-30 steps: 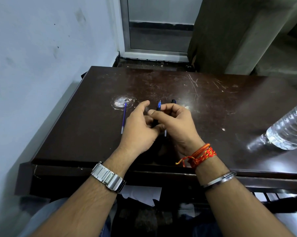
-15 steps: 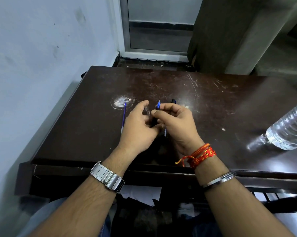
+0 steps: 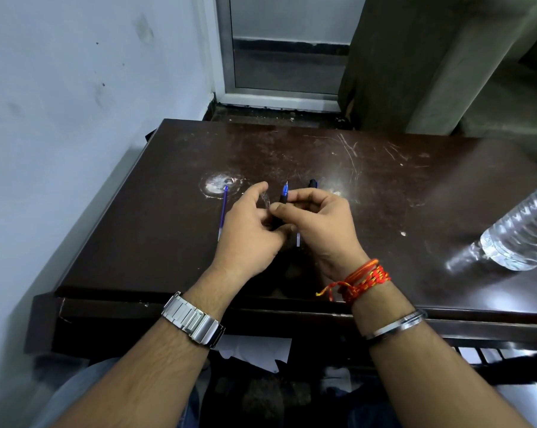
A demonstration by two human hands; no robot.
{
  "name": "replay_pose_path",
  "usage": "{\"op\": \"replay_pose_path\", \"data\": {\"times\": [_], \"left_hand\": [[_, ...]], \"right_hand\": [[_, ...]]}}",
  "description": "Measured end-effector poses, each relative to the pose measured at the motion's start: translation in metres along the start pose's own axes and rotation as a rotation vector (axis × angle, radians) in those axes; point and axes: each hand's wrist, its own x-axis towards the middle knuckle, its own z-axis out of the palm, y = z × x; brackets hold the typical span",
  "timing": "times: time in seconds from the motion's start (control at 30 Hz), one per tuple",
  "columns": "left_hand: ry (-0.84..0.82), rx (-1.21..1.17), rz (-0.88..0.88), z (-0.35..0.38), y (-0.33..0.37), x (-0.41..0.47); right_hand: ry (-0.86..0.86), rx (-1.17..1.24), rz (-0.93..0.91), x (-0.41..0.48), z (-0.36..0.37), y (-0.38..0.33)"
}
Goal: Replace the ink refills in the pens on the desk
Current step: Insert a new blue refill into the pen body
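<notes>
Both hands meet over the middle of the dark brown desk (image 3: pixel 156 230). My left hand (image 3: pixel 248 233) and my right hand (image 3: pixel 319 223) pinch a dark pen (image 3: pixel 284 199) between them; its blue tip points away from me. A loose blue refill (image 3: pixel 222 211) lies on the desk just left of my left hand. A second thin refill (image 3: pixel 298 240) shows under my right hand, partly hidden. The dark end of another pen (image 3: pixel 313 183) peeks out beyond my right fingers.
A clear plastic water bottle (image 3: pixel 520 236) lies on its side at the desk's right edge. A pale wall runs along the left side of the desk. A white scuff mark (image 3: pixel 217 183) sits near the loose refill's tip.
My right fingers have shifted slightly on the pen while my left thumb stays raised. The pen stays between both hands and nothing else on the desk has moved.
</notes>
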Motion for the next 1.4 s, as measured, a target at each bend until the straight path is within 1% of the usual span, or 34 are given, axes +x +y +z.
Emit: {"op": "replay_pose_path", "data": {"times": [0.07,0.17,0.3,0.43,0.53,0.8,0.93,1.03,1.13,1.27,1.4], "left_hand": [[0.015,0.020,0.000,-0.0001,0.0000,0.0003],[0.027,0.027,0.002,0.0004,-0.0001,0.0001],[-0.002,-0.004,0.000,0.0019,0.0009,-0.0003],[0.021,0.030,-0.006,0.0001,0.0018,-0.0007],[0.001,0.010,0.009,-0.0007,0.0029,-0.0012],[-0.032,-0.063,-0.022,0.0026,0.0015,0.0002],[-0.033,-0.127,-0.040,0.0021,0.0023,-0.0001],[-0.037,-0.131,-0.046,0.0021,0.0018,0.0001],[-0.060,-0.142,-0.042,0.0025,0.0016,-0.0003],[-0.043,-0.163,-0.045,0.0022,0.0005,0.0011],[-0.035,-0.156,-0.040,0.0044,-0.0017,0.0014]], "right_hand": [[0.029,-0.012,-0.015,-0.0002,0.0000,0.0001],[0.001,0.031,0.009,0.0000,0.0024,-0.0008],[0.021,0.004,-0.008,0.0001,0.0033,0.0015],[-0.012,0.033,0.026,-0.0005,0.0030,-0.0009],[-0.008,-0.003,-0.012,-0.0011,0.0002,-0.0028],[0.047,0.031,0.031,-0.0027,0.0005,-0.0051],[-0.028,0.049,0.066,-0.0022,0.0015,-0.0055],[-0.005,-0.001,0.027,-0.0033,0.0006,-0.0048],[0.032,0.002,0.025,-0.0036,0.0007,-0.0053],[-0.038,0.037,0.039,-0.0032,0.0001,-0.0068],[0.034,-0.013,0.009,-0.0030,0.0013,-0.0063]]}}
